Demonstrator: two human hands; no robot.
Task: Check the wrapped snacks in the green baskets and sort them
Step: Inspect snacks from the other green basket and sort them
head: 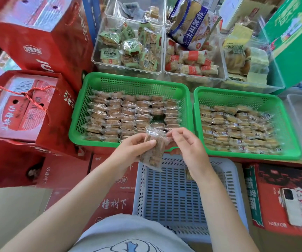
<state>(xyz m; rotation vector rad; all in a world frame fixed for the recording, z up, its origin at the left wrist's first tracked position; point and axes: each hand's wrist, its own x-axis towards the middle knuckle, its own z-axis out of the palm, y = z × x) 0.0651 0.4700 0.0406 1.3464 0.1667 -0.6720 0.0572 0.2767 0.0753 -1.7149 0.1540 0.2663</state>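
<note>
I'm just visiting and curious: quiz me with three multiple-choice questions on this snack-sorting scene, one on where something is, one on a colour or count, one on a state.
1. Where is the phone?
A. In a green basket
B. On the red carton at the lower right
C. In the left hand

2. What colour is the slotted basket nearest the person?
A. Green
B. Red
C. Pale blue-grey

3. What is the left hand doing?
A. Holding a wrapped snack
B. Lying flat on a carton
C. Resting inside a clear tub

Answers:
1 B: the phone lies on the red carton, right of the slotted basket.
2 C: its walls are pale blue-grey; the two baskets beyond it are green.
3 A: its fingers curl round the wrapped snack, while the right hand pinches the wrapper's top edge.
</note>
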